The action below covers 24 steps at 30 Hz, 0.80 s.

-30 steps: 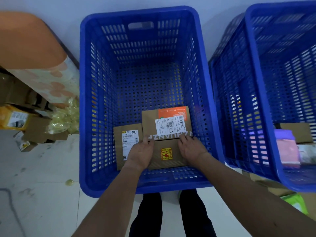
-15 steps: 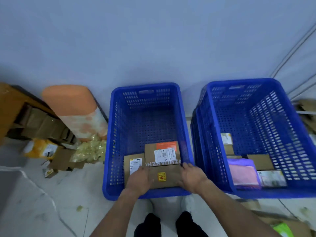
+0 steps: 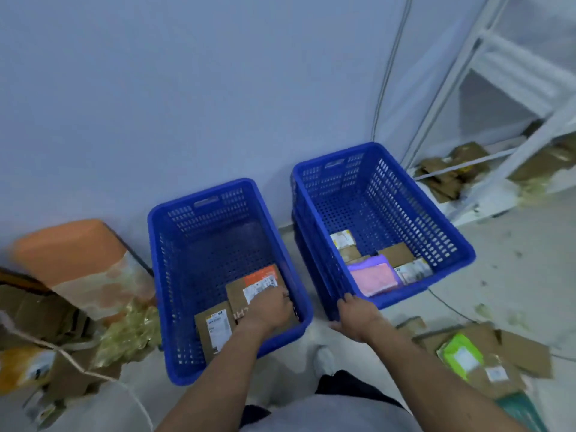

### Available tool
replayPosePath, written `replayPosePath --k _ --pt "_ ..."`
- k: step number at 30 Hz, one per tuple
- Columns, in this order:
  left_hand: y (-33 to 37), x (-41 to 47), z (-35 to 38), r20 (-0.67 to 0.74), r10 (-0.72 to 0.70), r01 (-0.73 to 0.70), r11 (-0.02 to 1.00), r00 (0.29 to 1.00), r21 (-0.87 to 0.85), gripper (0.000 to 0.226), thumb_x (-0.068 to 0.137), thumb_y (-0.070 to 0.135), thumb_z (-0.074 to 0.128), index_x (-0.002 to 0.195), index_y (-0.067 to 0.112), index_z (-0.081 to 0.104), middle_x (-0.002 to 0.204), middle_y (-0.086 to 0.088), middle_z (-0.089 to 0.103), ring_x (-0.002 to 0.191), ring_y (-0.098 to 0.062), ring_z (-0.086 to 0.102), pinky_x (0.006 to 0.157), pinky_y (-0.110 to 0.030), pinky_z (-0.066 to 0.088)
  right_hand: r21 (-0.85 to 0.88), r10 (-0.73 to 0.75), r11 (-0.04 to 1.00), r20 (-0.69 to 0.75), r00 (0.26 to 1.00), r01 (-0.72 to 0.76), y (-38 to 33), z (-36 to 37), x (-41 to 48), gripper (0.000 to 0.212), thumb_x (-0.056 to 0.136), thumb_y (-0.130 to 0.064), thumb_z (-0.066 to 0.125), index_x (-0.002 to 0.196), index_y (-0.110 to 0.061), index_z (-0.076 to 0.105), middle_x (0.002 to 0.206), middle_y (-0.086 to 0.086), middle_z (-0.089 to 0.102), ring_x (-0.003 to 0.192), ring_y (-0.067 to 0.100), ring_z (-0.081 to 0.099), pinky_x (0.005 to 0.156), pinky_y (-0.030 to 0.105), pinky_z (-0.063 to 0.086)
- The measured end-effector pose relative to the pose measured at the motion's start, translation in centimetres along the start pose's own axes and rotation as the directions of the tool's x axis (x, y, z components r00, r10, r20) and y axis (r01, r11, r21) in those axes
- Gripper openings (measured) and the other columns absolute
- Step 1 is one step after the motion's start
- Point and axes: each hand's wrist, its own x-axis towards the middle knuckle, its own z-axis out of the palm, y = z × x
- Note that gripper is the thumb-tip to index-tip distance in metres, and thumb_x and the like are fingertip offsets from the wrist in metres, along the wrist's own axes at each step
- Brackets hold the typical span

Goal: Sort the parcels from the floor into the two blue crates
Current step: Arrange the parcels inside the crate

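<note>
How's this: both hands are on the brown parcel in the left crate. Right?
No: the head view shows only the left hand on the brown parcel in the left crate; the right hand is outside, beside the right crate.

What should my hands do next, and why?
Probably lift the left hand off the brown box: it seems to lie flat in the left crate. The right hand is outside and empty, and a green parcel waits on the floor.
</note>
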Motion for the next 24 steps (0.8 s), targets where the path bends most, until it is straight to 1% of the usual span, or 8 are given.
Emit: replayPosePath --k 4,6,9,11,13,16,20,24 --pt "0.5 0.0 -0.5 0.009 0.125 -0.125 0.991 0.992 0.052 0.018 0.093 0.03 0.05 0.092 0.017 0.061 0.088 0.0 0.063 0.077 -0.02 0.059 0.069 -0.038 0.05 0.169 0.179 0.97 0.005 0.984 -0.177 1.6 1.7 -3.8 0.068 0.094 -0.06 0.047 0.138 -0.009 0.044 0.141 0.016 0.043 0.129 0.032 0.045 0.106 0.041 0.039" --pt "0.7 -0.1 -0.1 0.01 0.198 -0.198 0.976 0.98 0.095 0.018 0.09 0.036 0.05 0.086 0.019 0.057 0.087 0.002 0.062 0.075 -0.016 0.058 0.072 -0.039 0.053 0.214 0.258 0.944 -0.004 0.966 -0.251 2.1 2.6 -5.9 0.072 0.094 -0.06 0.045 0.144 -0.009 0.039 0.146 0.016 0.041 0.133 0.032 0.043 0.108 0.04 0.036" --pt "1.9 -1.3 0.3 0.031 0.246 -0.248 0.958 0.969 0.144 0.018 0.093 0.032 0.051 0.097 0.016 0.056 0.098 -0.004 0.062 0.09 -0.024 0.06 0.074 -0.035 0.047 0.226 0.354 0.913 -0.034 0.935 -0.338 2.5 4.2 -9.1 0.07 0.096 -0.06 0.041 0.141 -0.007 0.041 0.143 0.017 0.044 0.13 0.032 0.044 0.106 0.04 0.034" --pt "2.7 -2.1 0.8 0.085 0.278 -0.289 0.941 0.957 0.178 0.019 0.094 0.03 0.05 0.1 0.013 0.056 0.102 -0.008 0.063 0.092 -0.027 0.059 0.074 -0.036 0.046 0.252 0.398 0.89 -0.02 0.917 -0.38 2.4 5.8 -11.3 0.07 0.096 -0.061 0.04 0.139 -0.005 0.044 0.141 0.019 0.044 0.13 0.034 0.043 0.108 0.04 0.036" --pt "4.0 -2.6 1.3 0.122 0.296 -0.316 0.927 0.947 0.202 0.023 0.094 0.029 0.05 0.106 0.011 0.058 0.107 -0.009 0.064 0.095 -0.028 0.06 0.079 -0.037 0.049 0.292 0.445 0.856 0.003 0.895 -0.427 2.6 7.2 -13.6 0.071 0.096 -0.06 0.042 0.138 -0.003 0.044 0.143 0.02 0.042 0.133 0.034 0.042 0.108 0.039 0.038" --pt "6.8 -3.3 2.0 0.16 0.339 -0.369 0.9 0.927 0.233 0.034 0.094 0.033 0.052 0.124 0.015 0.056 0.121 -0.007 0.06 0.108 -0.027 0.059 0.088 -0.037 0.048 0.331 0.514 0.808 0.01 0.858 -0.488 3.4 8.2 -16.8 0.069 0.097 -0.058 0.042 0.142 -0.006 0.041 0.149 0.018 0.036 0.132 0.033 0.044 0.104 0.04 0.039" --pt "10.4 -4.0 3.2 0.188 0.418 -0.456 0.847 0.889 0.274 0.036 0.096 0.036 0.052 0.127 0.018 0.054 0.123 -0.004 0.058 0.109 -0.025 0.057 0.09 -0.038 0.048 0.347 0.558 0.774 0.024 0.83 -0.53 4.5 9.5 -20.3 0.071 0.097 -0.059 0.04 0.151 -0.012 0.032 0.147 0.016 0.038 0.131 0.034 0.045 0.103 0.04 0.04" --pt "14.7 -4.7 4.9 0.203 0.495 -0.535 0.794 0.845 0.29 0.033 0.096 0.034 0.052 0.123 0.015 0.057 0.12 -0.004 0.061 0.107 -0.025 0.058 0.088 -0.038 0.049 0.374 0.612 0.731 0.012 0.791 -0.571 6.5 10.7 -23.4 0.067 0.098 -0.057 0.04 0.144 -0.008 0.04 0.143 0.016 0.044 0.129 0.033 0.045 0.101 0.038 0.039"
